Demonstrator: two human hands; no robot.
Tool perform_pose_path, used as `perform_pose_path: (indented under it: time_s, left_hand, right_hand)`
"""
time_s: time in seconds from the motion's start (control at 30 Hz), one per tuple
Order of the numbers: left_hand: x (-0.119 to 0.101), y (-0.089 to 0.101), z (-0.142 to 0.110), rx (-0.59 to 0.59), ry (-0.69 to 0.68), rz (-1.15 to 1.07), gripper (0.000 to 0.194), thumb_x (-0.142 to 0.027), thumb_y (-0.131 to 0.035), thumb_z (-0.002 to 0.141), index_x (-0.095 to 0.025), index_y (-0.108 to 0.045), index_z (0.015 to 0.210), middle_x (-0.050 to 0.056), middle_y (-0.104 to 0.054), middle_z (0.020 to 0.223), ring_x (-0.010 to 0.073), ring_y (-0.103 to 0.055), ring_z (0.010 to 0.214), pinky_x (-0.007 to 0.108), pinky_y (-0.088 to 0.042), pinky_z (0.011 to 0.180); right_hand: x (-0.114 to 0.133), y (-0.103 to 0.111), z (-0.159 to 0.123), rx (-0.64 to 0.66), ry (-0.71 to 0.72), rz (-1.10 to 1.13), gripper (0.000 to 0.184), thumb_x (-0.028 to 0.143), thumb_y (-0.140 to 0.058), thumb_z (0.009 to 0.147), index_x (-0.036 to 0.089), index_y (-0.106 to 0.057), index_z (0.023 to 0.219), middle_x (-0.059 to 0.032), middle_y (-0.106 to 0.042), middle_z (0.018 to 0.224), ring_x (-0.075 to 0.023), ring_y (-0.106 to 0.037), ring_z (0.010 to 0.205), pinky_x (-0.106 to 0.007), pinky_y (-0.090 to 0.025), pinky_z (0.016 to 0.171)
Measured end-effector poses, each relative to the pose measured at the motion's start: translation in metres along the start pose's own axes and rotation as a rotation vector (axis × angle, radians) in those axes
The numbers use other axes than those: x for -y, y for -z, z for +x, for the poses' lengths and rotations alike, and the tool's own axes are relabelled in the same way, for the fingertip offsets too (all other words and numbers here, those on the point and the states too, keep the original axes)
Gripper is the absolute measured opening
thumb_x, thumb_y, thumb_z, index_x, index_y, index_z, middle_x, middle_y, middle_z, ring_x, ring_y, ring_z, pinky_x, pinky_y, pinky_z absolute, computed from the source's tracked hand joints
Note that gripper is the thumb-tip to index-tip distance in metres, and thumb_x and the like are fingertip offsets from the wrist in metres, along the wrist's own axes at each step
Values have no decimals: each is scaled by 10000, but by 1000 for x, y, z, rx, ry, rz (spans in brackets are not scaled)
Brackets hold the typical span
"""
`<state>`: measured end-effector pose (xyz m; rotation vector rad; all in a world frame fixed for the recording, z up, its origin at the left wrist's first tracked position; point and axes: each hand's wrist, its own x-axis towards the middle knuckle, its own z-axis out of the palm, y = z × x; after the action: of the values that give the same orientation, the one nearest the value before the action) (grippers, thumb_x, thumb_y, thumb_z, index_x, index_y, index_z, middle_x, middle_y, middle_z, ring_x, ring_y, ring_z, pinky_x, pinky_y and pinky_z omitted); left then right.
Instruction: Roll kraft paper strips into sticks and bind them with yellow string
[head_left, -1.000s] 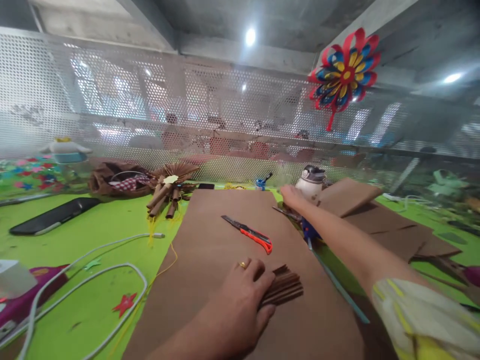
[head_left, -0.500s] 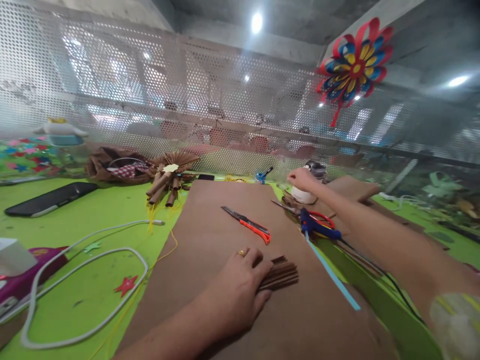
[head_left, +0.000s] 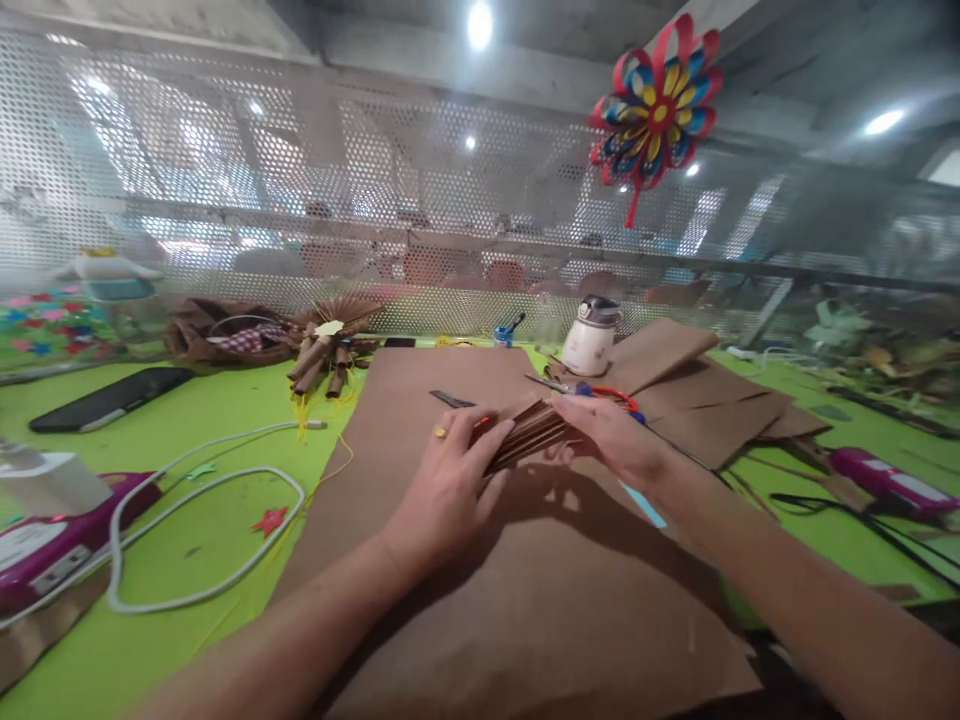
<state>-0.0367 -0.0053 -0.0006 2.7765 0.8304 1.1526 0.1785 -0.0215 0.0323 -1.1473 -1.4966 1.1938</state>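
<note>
While the stack point(head_left: 531, 432) already shows many close pleats, its layers lie slightly fanned, and no tie shows around the part in view. The folding looks done, by my judgement; securing or shaping the layers seems left, though the fingers hide both ends. The stack is over the middle of the brown sheet point(head_left: 480, 620), apparently raised, given the shadows under the hands. The left hand point(head_left: 450, 470) pinches its left end between thumb and fingers. The right hand point(head_left: 611, 435) is at the other end, fingers bent; whether it grips or merely touches, I cannot tell.

Just beyond the left hand, the cutter point(head_left: 450, 398) lies on the sheet, mostly covered. Right of the sheet's middle are the blue strip point(head_left: 643, 506), the scissors point(head_left: 619, 396) and the glue gun point(head_left: 583, 388), partly hidden. Farther out stand the bottle point(head_left: 589, 345) at far right and the tube bundle point(head_left: 322, 365) at far left.

Half a second ago the stack was nearer, low on the sheet under the left hand alone, and the right hand was reaching out by the bottle. Now both hands meet at the stack, leaving the bottle uncovered and the cutter largely hidden.
</note>
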Motion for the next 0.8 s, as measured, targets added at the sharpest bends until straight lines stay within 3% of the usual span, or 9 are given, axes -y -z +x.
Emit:
perform_pose_path:
  time_s: [0.07, 0.17, 0.3, 0.43, 0.53, 0.67, 0.8]
  left_hand:
    - [1, 0, 0, -1, -45, 61, 408, -183, -454, 862, -147, -459, 1268, 148, -430, 1246, 268, -393, 1138, 473, -349, 987]
    - [2, -2, 0, 1, -67, 93, 413, -174, -447, 864, -165, -451, 1277, 143, -432, 1248, 259, -407, 1114, 467, -359, 975]
    - [3, -3, 1, 54, -36, 70, 472, -229, -470, 860, -211, -395, 1326, 141, -392, 1312, 275, -379, 1176, 484, -337, 992]
    - [3, -1, 2, 128, 86, -24, 723, -420, -586, 784, -247, -249, 1399, 136, -345, 1386, 296, -340, 1235, 505, -316, 1006]
    - [3, 1, 3, 161, 157, -99, 824, -508, -633, 715, -234, -252, 1393, 134, -396, 1352, 292, -379, 1212, 483, -341, 989]
    - [1, 2, 5, 155, 238, -141, 667, -486, -585, 771, -196, -374, 1333, 114, -552, 1167, 259, -499, 1085, 433, -399, 927]
    - [1, 1, 6, 107, 253, -147, 334, -327, -504, 858, -199, -566, 1160, 85, -624, 1037, 215, -562, 972, 375, -433, 866]
  right_hand:
    - [-4, -8, -2, 76, 16, 194, 286, 407, -533, 855, 183, -643, 995, -71, -667, 879, -135, -594, 693, -255, -473, 581]
    - [-11, -10, 1, 80, 65, 313, 208, 290, -600, 817, 177, -654, 982, -63, -667, 883, -136, -584, 722, -251, -474, 597]
    - [-21, -8, 3, 1, 49, 308, 160, 245, -625, 780, 166, -674, 910, -43, -670, 831, -129, -585, 701, -239, -465, 599]
    - [-27, -8, -3, -73, 28, 286, 148, 225, -645, 739, 180, -679, 876, -12, -676, 798, -120, -594, 703, -231, -458, 649]
    - [-28, -9, -6, -131, -2, 240, 150, 245, -654, 714, 181, -681, 847, -7, -677, 767, -124, -589, 667, -230, -451, 618]
    - [-29, -11, -7, -175, -29, 188, 150, 277, -657, 697, 172, -682, 802, -10, -670, 717, -139, -587, 642, -248, -449, 602]
    - [-33, -14, -8, -152, -50, 216, 133, 264, -642, 722, 171, -688, 805, -3, -663, 694, -121, -578, 625, -232, -436, 581]
